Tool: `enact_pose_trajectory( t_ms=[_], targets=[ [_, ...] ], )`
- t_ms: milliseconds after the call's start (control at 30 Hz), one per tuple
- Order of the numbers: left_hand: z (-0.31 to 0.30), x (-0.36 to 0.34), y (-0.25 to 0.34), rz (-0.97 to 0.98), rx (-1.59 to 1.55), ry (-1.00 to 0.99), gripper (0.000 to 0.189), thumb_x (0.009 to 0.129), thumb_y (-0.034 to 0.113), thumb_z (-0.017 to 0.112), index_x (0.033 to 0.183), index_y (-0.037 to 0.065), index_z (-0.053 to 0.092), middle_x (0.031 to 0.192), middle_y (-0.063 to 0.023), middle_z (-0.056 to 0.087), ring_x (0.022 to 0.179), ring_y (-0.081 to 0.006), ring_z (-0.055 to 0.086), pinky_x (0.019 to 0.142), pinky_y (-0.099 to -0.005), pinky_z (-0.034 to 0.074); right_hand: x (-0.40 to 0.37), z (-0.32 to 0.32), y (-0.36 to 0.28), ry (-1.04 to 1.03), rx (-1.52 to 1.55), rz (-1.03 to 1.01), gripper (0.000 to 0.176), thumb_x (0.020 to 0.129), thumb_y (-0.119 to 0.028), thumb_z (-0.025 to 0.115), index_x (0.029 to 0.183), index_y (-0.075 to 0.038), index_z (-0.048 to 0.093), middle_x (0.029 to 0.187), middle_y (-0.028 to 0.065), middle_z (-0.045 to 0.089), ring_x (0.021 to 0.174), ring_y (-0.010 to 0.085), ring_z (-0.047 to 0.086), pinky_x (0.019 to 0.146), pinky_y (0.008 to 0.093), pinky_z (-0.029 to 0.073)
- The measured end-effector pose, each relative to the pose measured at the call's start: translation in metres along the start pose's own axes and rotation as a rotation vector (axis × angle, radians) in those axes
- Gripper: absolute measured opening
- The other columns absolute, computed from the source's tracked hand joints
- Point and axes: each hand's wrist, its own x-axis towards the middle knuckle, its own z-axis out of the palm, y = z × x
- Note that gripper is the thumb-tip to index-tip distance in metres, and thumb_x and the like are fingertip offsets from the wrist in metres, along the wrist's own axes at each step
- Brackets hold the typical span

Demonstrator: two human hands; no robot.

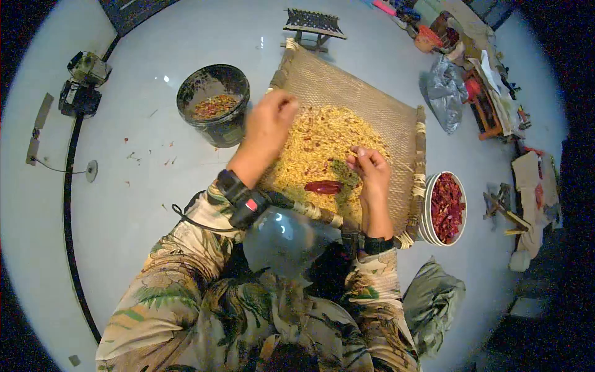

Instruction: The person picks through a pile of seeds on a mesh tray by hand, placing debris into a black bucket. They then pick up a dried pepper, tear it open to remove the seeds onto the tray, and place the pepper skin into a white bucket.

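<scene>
A woven winnowing tray (347,87) lies on the floor in front of me, covered with a heap of yellow chilli seeds (316,146). One whole red chilli (323,186) lies on the seeds near the tray's front. My left hand (268,124) hovers over the tray's left edge, fingers curled together, close to the black bucket; what it pinches is hidden. My right hand (370,166) rests on the seeds just right of the red chilli, fingertips pinched on a small piece I cannot make out.
A black bucket (214,105) with chilli scraps stands left of the tray. A white bowl (445,208) of red chillies sits at the tray's right. A small wooden stool (313,25) stands behind. Clutter lines the right side; a cable (68,186) curves along the left floor.
</scene>
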Motion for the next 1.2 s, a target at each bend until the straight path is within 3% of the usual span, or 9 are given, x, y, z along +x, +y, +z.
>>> enact_pose_trajectory(
  t_ms=[167, 200, 333, 667, 700, 800, 933, 1100, 1200],
  targets=[
    [-0.028, 0.037, -0.085, -0.287, 0.02, 0.278, 0.017, 0.079, 0.012, 0.059, 0.092, 0.001, 0.059, 0.074, -0.0077, 0.061, 0.062, -0.0142, 0.056, 0.057, -0.0269, 0.045, -0.001, -0.001, 0.002, -0.005, -0.03, 0.008, 0.01, 0.084, -0.013, 0.057, 0.084, -0.003, 0.057, 0.095, 0.0109, 0.061, 0.073, 0.0159, 0.061, 0.067, 0.0283, 0.052],
    [-0.03, 0.037, -0.114, -0.472, -0.313, 0.294, 0.023, 0.078, 0.012, 0.06, 0.097, -0.002, 0.057, 0.077, -0.0087, 0.062, 0.061, -0.0142, 0.056, 0.058, -0.0256, 0.045, 0.0, -0.002, 0.005, -0.01, -0.041, 0.01, 0.01, 0.084, -0.013, 0.057, 0.084, -0.003, 0.057, 0.094, 0.0108, 0.061, 0.073, 0.0158, 0.061, 0.067, 0.0283, 0.052],
    [-0.036, 0.014, -0.253, -0.442, 0.597, 0.092, 0.033, 0.07, 0.023, 0.063, 0.093, 0.001, 0.061, 0.088, -0.0185, 0.064, 0.084, -0.0311, 0.061, 0.074, -0.0371, 0.048, -0.009, 0.008, -0.004, -0.013, -0.027, -0.01, 0.01, 0.085, -0.013, 0.056, 0.083, -0.004, 0.056, 0.093, 0.0101, 0.061, 0.073, 0.0156, 0.06, 0.066, 0.0275, 0.052],
    [0.0, 0.02, -0.137, -0.287, 0.04, 0.175, 0.023, 0.077, 0.018, 0.055, 0.094, 0.003, 0.06, 0.085, -0.0178, 0.063, 0.08, -0.0327, 0.061, 0.072, -0.0384, 0.047, -0.004, 0.011, 0.003, -0.07, -0.112, -0.019, 0.015, 0.084, -0.016, 0.057, 0.082, -0.001, 0.06, 0.071, 0.0029, 0.059, 0.063, 0.012, 0.054, 0.062, 0.0238, 0.043],
    [0.004, 0.02, -0.119, -0.333, 0.014, 0.107, 0.024, 0.078, 0.019, 0.056, 0.095, 0.003, 0.06, 0.087, -0.0167, 0.063, 0.081, -0.0306, 0.061, 0.073, -0.0367, 0.048, 0.002, 0.003, 0.011, -0.15, -0.163, -0.029, 0.013, 0.085, -0.014, 0.057, 0.085, -0.001, 0.059, 0.087, 0.0063, 0.061, 0.069, 0.0123, 0.058, 0.064, 0.0249, 0.049],
    [0.015, 0.014, -0.063, -0.261, -0.042, 0.015, 0.025, 0.081, 0.019, 0.056, 0.099, 0.002, 0.059, 0.088, -0.0154, 0.063, 0.08, -0.0281, 0.061, 0.071, -0.0357, 0.048, 0.003, 0.002, 0.012, -0.21, -0.357, -0.072, 0.013, 0.085, -0.014, 0.057, 0.085, -0.002, 0.06, 0.082, 0.0041, 0.061, 0.068, 0.0111, 0.057, 0.063, 0.0233, 0.047],
    [0.034, -0.008, -0.009, -0.174, -0.077, -0.401, 0.025, 0.08, 0.019, 0.056, 0.096, 0.001, 0.059, 0.089, -0.0185, 0.061, 0.082, -0.0317, 0.059, 0.07, -0.0419, 0.046, 0.02, -0.012, 0.034, -0.205, -0.521, -0.218, 0.015, 0.083, -0.016, 0.059, 0.085, -0.001, 0.06, 0.073, 0.0015, 0.059, 0.066, 0.0091, 0.053, 0.061, 0.0222, 0.043],
    [0.053, -0.051, -0.003, 0.384, -0.02, -0.502, 0.018, 0.073, 0.014, 0.055, 0.085, 0.001, 0.058, 0.082, -0.0205, 0.058, 0.08, -0.0353, 0.057, 0.068, -0.044, 0.046, 0.018, -0.019, 0.013, -0.102, -0.581, -0.19, 0.017, 0.079, -0.018, 0.062, 0.082, -0.001, 0.062, 0.073, 0.0064, 0.061, 0.067, 0.0141, 0.053, 0.063, 0.0273, 0.044],
    [0.097, -0.071, -0.044, 0.311, 0.221, -0.851, 0.023, 0.068, 0.011, 0.056, 0.088, 0.001, 0.055, 0.089, -0.0199, 0.058, 0.087, -0.0335, 0.056, 0.072, -0.042, 0.045, 0.025, -0.032, 0.024, -0.056, -0.517, -0.27, 0.017, 0.083, -0.017, 0.059, 0.079, -0.001, 0.059, 0.069, 0.0025, 0.058, 0.064, 0.0103, 0.053, 0.061, 0.0229, 0.043]
  ],
)
